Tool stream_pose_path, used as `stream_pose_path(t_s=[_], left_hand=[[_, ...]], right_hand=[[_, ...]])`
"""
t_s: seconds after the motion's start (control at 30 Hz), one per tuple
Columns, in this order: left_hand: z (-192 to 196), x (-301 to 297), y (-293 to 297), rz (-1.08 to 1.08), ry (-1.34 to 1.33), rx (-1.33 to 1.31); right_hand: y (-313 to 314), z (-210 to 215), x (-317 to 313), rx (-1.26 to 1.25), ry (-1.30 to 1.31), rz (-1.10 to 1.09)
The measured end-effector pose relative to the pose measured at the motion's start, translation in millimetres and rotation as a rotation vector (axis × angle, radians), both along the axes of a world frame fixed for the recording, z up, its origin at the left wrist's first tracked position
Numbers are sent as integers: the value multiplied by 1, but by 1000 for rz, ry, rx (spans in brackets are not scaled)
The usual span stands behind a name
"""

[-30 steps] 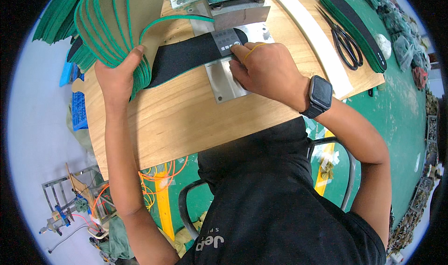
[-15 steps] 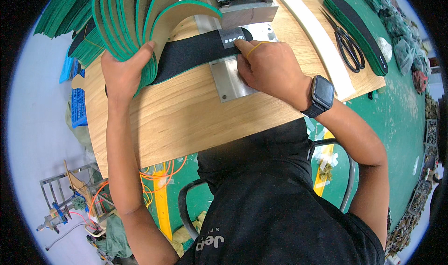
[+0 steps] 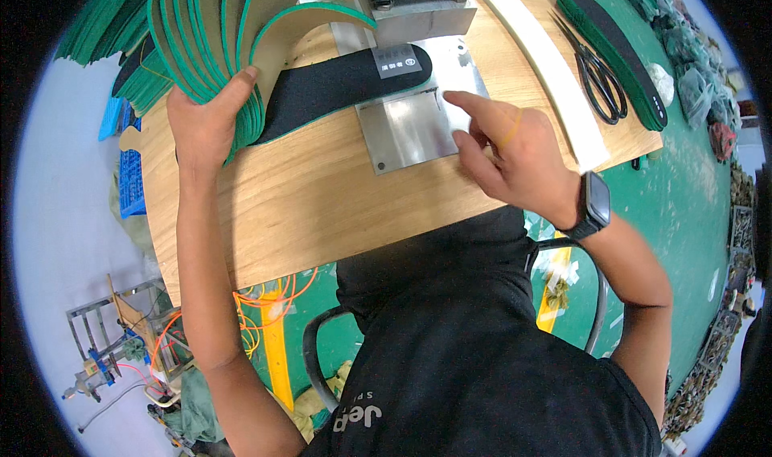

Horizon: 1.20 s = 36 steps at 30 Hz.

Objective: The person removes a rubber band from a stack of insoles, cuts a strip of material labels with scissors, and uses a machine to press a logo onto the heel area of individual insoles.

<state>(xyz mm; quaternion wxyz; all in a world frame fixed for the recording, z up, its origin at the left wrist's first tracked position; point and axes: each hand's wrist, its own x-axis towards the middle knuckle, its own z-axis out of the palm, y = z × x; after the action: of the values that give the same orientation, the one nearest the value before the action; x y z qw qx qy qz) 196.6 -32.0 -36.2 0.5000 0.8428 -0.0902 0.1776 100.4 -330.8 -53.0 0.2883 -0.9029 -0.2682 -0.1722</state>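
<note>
My left hand (image 3: 207, 123) is wrapped round a fanned stack of insoles (image 3: 211, 34), tan with green edges. One black insole (image 3: 322, 91) extends from under that hand to the right, its rounded end over a metal plate (image 3: 408, 131). A small grey printed film (image 3: 397, 61) lies on that end, below the metal block of a press (image 3: 422, 26). My right hand (image 3: 519, 147) hovers over the plate's right side, apart from the insole. Its index finger is stretched out and the thumb is apart, with nothing between them; the other fingers are curled.
Right of the press, a long white strip (image 3: 555, 79) curves across the wooden table (image 3: 322, 207). Black scissors (image 3: 599, 83) and a pile of black and green insoles (image 3: 615, 55) lie beyond it. More bundled insoles (image 3: 104, 26) stand at the far left.
My right hand has lifted off the grey film and moved right and toward me. The film stays on the insole. My left hand has shifted slightly left with the stack.
</note>
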Motion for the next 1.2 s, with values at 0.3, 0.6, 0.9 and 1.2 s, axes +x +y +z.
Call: stream_pose_path(t_s=[0.3,0.6,0.9,1.2], left_hand=[[1,-3,-9,-91,48,-56],[2,-12,-11,-141,115,102],[38,-1,36,-471,358,376],[37,8,39,-578,643,632]], right_hand=[[-43,7,-53,266,221,-96],[-112,44,-18,187,-165,-233],[-280,102,64,-243,543,-753],[-292,56,90,-271,769,-576]])
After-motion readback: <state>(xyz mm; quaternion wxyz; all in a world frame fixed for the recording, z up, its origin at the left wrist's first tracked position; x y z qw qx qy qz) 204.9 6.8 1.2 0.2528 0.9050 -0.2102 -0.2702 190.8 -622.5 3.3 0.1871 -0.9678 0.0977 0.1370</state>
